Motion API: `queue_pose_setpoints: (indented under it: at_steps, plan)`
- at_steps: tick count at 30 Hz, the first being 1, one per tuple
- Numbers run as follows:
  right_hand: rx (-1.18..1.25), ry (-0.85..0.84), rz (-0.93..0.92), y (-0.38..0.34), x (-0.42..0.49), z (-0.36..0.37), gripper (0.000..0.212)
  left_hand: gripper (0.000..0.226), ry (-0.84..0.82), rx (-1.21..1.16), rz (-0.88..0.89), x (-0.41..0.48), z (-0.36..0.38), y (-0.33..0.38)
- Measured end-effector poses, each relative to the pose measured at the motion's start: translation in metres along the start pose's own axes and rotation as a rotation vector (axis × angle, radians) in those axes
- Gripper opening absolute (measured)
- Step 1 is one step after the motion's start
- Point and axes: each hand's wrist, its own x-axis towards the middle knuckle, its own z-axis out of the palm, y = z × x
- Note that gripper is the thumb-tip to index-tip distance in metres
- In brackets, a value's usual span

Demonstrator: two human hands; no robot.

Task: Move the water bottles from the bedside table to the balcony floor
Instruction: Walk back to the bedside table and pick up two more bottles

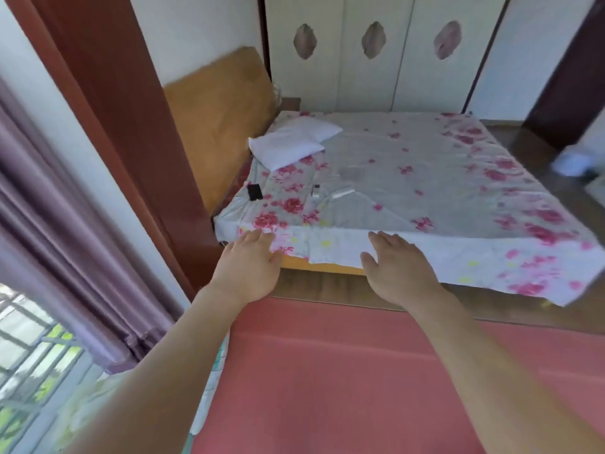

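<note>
My left hand (250,268) and my right hand (397,268) are stretched out in front of me, palms down, fingers straight, holding nothing. Both hover near the near edge of a bed (409,178) covered with a floral sheet. At the far side of the bed, beside the headboard, a dark wooden bedside table (289,103) shows only its corner. Something clear and blurred (277,93) stands on it; I cannot tell whether it is a bottle.
A white pillow (291,142), a black object (254,191) and small white items (340,193) lie on the bed. A red mat (327,371) covers the floor below me. Purple curtain (65,257) and window bars are at left, a white wardrobe (370,50) behind.
</note>
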Motion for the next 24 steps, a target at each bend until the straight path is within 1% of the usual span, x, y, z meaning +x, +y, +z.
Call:
queue_pose_setpoints:
  at_steps: [5,11,13,15,16,20,22,24]
  plan:
    - [0.006,0.028,0.17,0.079,-0.009,-0.016,0.055,0.052,-0.075,-0.022,0.147,0.045,0.024,0.074]
    - [0.044,0.064,0.392,0.15,-0.015,-0.03,0.056,0.053,-0.171,-0.009,0.363,0.111,0.054,0.154]
    - [0.016,0.067,0.472,0.173,-0.016,-0.034,0.06,0.052,-0.188,-0.017,0.437,0.135,0.064,0.183]
    - [0.0,0.073,0.543,0.195,-0.017,-0.039,0.073,0.051,-0.203,-0.016,0.516,0.158,0.074,0.213]
    - [0.015,0.097,0.586,0.207,-0.017,-0.042,0.074,0.051,-0.208,-0.012,0.561,0.169,0.079,0.228]
    - [0.047,0.197,0.753,0.248,-0.023,-0.052,0.047,0.047,-0.24,-0.023,0.731,0.204,0.097,0.288]
    - [0.075,0.234,0.833,0.262,-0.03,-0.053,0.04,0.046,-0.266,-0.024,0.807,0.214,0.107,0.316]
    - [0.099,0.264,0.914,0.275,-0.04,-0.053,0.039,0.045,-0.294,-0.029,0.875,0.222,0.118,0.347]
